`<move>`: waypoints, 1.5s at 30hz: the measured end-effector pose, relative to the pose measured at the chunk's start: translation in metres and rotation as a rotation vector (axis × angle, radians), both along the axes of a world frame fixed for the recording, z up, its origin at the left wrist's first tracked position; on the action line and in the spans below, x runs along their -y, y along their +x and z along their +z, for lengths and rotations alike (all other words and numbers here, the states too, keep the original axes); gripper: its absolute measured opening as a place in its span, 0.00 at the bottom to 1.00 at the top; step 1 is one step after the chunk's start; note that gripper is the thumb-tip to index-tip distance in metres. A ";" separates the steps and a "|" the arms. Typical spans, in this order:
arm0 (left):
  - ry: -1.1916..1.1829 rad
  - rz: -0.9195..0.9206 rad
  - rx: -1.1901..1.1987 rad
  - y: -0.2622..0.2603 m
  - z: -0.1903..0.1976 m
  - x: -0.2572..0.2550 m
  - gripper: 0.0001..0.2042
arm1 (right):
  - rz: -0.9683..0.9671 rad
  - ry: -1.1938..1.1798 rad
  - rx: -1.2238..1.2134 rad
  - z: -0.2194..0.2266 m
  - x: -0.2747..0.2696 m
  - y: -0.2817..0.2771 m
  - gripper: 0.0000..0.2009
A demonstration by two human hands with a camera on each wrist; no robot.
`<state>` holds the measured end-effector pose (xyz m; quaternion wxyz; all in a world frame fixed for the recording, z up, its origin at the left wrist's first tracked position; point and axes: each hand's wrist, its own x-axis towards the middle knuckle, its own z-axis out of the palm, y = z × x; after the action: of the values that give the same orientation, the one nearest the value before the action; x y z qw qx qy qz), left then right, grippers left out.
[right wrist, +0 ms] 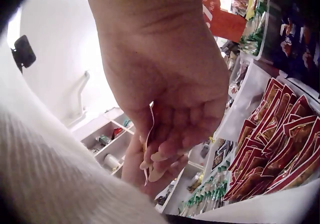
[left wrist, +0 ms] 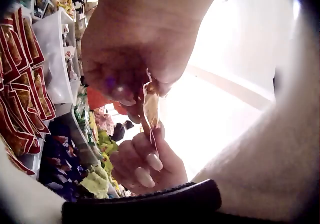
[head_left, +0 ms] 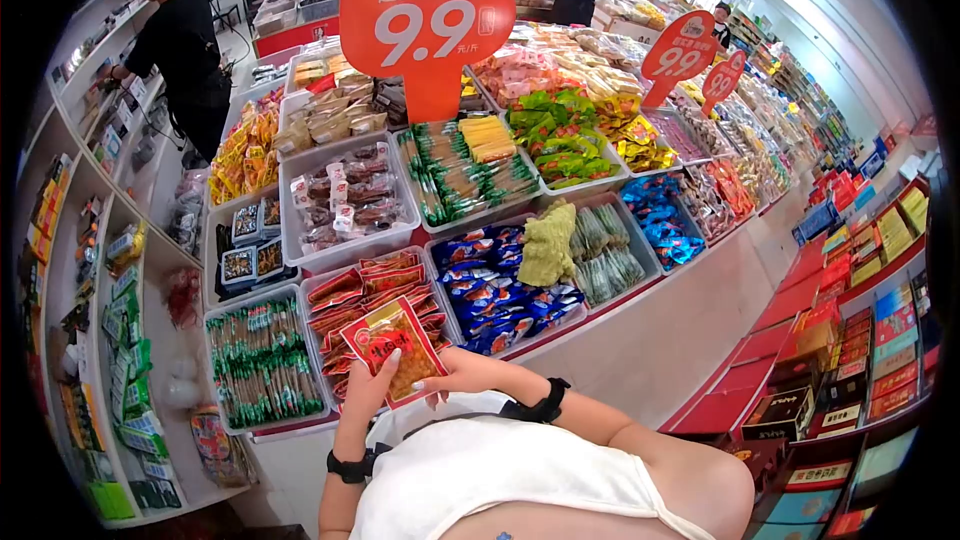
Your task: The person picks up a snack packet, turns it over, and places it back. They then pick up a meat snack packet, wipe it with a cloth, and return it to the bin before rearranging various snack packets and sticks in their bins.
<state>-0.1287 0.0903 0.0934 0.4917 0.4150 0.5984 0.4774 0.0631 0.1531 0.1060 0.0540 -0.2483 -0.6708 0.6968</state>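
A flat red-edged snack packet [head_left: 398,348] is held up between both hands, in front of the bins. My left hand [head_left: 368,388] pinches its left side, the thumb lying on the front. From the other side my right hand [head_left: 468,374] pinches the lower right edge. Seen edge-on in the left wrist view, the packet [left wrist: 151,104] runs between the left hand [left wrist: 137,49] and the right hand [left wrist: 150,164]. In the right wrist view the fingers curl behind its thin edge. Just beyond it stands a bin of similar red packets [head_left: 330,325].
Green-striped sticks [head_left: 265,365] fill the bin at left, blue packets [head_left: 485,285] the one at right, with a crumpled yellow-green bag [head_left: 548,245] on top. A red price sign [head_left: 425,15] rises behind. Shelves [head_left: 150,290] flank the left; a person [head_left: 180,40] stands beside them. Boxes [head_left: 840,340] line the right.
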 end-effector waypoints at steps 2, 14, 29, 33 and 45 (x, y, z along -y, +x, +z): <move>0.011 0.021 0.001 0.000 -0.003 0.000 0.17 | 0.008 -0.015 0.007 0.003 -0.001 -0.001 0.16; 0.066 -0.007 0.384 -0.013 -0.015 -0.001 0.18 | 0.093 0.099 0.030 0.022 0.003 -0.006 0.11; 0.252 0.228 -0.099 -0.099 -0.049 -0.018 0.15 | -0.697 1.375 0.412 -0.046 -0.135 0.103 0.30; -0.016 0.214 -0.216 -0.111 -0.050 -0.002 0.18 | -1.020 1.410 1.051 -0.065 -0.178 0.161 0.41; 0.068 0.256 -0.327 -0.112 -0.083 0.003 0.18 | -1.193 1.354 0.342 -0.042 -0.127 0.173 0.17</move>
<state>-0.2409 0.0875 0.0104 0.3090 0.4237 0.7018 0.4821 0.2360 0.2803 0.0641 0.4387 -0.5682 -0.6953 -0.0345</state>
